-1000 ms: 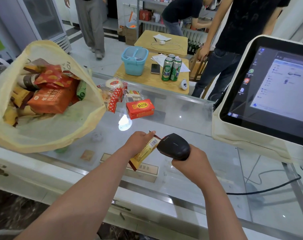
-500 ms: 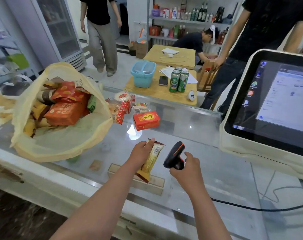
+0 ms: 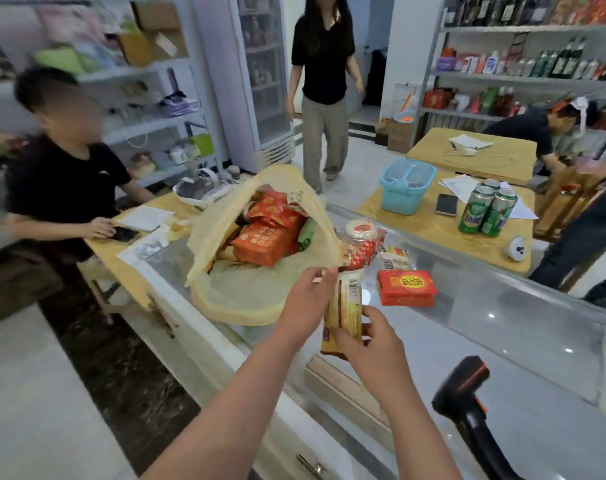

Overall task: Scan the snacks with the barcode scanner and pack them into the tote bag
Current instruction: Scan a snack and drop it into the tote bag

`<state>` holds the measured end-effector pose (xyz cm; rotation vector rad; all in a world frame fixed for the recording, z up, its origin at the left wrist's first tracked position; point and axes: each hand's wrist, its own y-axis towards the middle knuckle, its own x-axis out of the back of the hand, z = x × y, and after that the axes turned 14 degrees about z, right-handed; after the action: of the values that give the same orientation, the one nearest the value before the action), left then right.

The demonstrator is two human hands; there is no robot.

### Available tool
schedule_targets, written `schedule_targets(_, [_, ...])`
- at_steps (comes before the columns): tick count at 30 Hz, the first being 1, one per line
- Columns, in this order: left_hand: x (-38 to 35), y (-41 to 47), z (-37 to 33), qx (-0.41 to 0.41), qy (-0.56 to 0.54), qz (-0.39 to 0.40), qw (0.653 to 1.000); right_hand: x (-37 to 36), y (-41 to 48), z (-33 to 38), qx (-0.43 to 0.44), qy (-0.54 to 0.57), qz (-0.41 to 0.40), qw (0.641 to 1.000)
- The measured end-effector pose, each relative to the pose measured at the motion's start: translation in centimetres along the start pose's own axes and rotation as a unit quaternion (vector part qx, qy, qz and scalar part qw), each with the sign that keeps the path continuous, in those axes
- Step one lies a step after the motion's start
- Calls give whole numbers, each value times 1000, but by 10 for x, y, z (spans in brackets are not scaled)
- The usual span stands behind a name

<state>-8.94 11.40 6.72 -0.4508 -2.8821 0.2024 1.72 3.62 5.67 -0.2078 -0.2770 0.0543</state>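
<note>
Both hands hold one snack packet [image 3: 343, 306] over the glass tabletop [image 3: 509, 327], just right of the tote bag [image 3: 246, 296]. The packet is yellow and stands nearly upright, with a barcode showing near its top. The left hand [image 3: 306, 301] pinches the packet's top edge between thumb and fingertips. The right hand [image 3: 374, 344] has its fingers curled round the lower half, with the bottom end of the packet poking out to the left of the hand.

The tote bag is pale yellow and slumps on the left part of the tabletop, its mouth gaping toward the camera. Inside it lie an orange box [image 3: 263, 242], red packets [image 3: 277, 209] and a green packet [image 3: 306, 235].

The barcode scanner [image 3: 464, 386], black with an orange stripe, stands at the near right, with neither hand on it.

Further snacks lie on the tabletop right of the bag: a red box [image 3: 407, 287], a red spotted packet [image 3: 362, 244] touching the bag's rim, and a small pale packet [image 3: 395, 259] between those two.

On a far table sit a blue basket [image 3: 407, 187], green cans [image 3: 488, 211] and a phone [image 3: 447, 204]. A person in a black shirt [image 3: 62, 181] sits at far left.
</note>
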Motion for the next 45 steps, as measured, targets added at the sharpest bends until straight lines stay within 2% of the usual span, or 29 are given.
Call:
schedule_targets(2, [34,-5,0,-36,93,-124,987,-12,12,10,15,8,8,1000])
schedule_targets(3, [53,-8,-1,-63,161,-217,961,-17,18,14,19,8,13,1000])
schedule_targets(5, [91,-13,0,-114,318,-374,864,-30,30,22,17,7,28,999])
schedule_targets(6, [108,-12,2,-121,385,-417,815,-37,36,25,15,7,36,999])
schedule_targets(7, [123,-9,6,-105,431,-433,784,-44,42,28,14,8,42,999])
schedule_targets(8, [136,-7,7,-73,460,-426,776,-51,48,31,13,9,46,999])
schedule_targets(11, [166,-3,3,43,477,-329,814,-72,61,42,11,4,52,999])
schedule_targets(13, [183,1,1,59,448,-306,838,-84,69,49,10,-4,56,998])
schedule_targets(16, [203,0,-5,32,423,-353,834,-98,81,58,14,1,53,999])
schedule_targets(19, [220,1,-16,-7,405,-365,838,-112,96,71,19,5,37,999])
schedule_targets(25, [247,14,-30,-65,357,-338,868,-137,131,101,49,-15,11,999])
schedule_targets(32, [264,21,-25,-153,328,-304,881,-178,204,148,70,-92,-3,993])
schedule_targets(39, [279,24,-21,-218,301,-264,890,-231,286,151,112,-63,-130,983])
schedule_targets(42, [284,27,-21,-234,296,-276,884,-228,305,148,72,0,-98,993])
schedule_targets(45, [288,29,-25,-233,296,-305,875,-217,312,139,50,-22,-17,998])
